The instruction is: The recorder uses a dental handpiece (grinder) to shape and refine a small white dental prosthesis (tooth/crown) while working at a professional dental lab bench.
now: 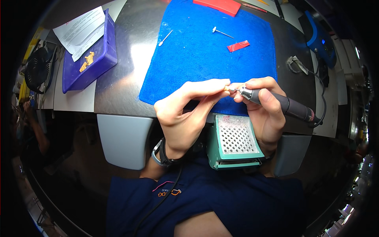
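Note:
In front of my body, above the near edge of the blue towel (185, 59), my two hands meet. My left hand (183, 114) pinches a small pale yellowish piece (226, 88) between thumb and fingertips; the fingers mostly cover it. My right hand (268, 106) is wrapped round a dark rotary handpiece (294, 107) with a silver collar. A thin shank with a pale tip runs from the handpiece to the piece and seems to touch it. Just below my hands stands a green box with a perforated metal top (237, 138).
On the towel lie two thin-shanked bits with white heads (166, 37) (223, 32), a red strip (238, 46) and a red flat object (218, 5). A purple bin (108, 59) holds yellow pieces and paper. Grey armrests (124, 138) flank the box; a cord (325, 98) trails right.

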Demonstrator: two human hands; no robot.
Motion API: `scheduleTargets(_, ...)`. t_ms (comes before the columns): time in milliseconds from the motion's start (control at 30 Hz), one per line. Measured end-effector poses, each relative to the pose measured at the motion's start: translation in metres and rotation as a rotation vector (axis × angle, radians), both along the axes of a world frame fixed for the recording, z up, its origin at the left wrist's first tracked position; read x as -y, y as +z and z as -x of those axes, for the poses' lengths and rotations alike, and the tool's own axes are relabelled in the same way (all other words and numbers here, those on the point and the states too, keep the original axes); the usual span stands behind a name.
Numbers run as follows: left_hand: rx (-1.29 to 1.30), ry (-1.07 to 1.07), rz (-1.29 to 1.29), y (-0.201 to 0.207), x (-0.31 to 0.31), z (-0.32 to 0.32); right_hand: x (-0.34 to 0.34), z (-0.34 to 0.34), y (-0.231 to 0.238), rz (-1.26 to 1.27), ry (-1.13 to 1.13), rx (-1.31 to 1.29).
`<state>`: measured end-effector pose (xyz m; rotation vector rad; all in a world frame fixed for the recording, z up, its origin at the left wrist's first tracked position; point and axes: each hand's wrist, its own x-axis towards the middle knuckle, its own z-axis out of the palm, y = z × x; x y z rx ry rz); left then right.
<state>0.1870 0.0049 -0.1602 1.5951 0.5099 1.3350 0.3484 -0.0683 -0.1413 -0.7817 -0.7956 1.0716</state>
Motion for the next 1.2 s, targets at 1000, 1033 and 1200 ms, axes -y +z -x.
scheduleTargets(1000, 0.007, -0.004, 0.015, 0.0005, 0.0006, 0.0013, 0.0003, -0.0006, -0.0001, 0.003, -0.004, 0.046)
scheduleTargets(1033, 0.005, -0.007, 0.017, 0.0006, 0.0005, 0.0010, 0.0007, -0.0009, -0.0008, -0.008, -0.006, 0.048)
scheduleTargets(1200, 0.006, -0.003, 0.026, 0.0016, 0.0004, 0.0008, 0.0006, -0.0003, -0.0008, 0.000, -0.004, 0.024)
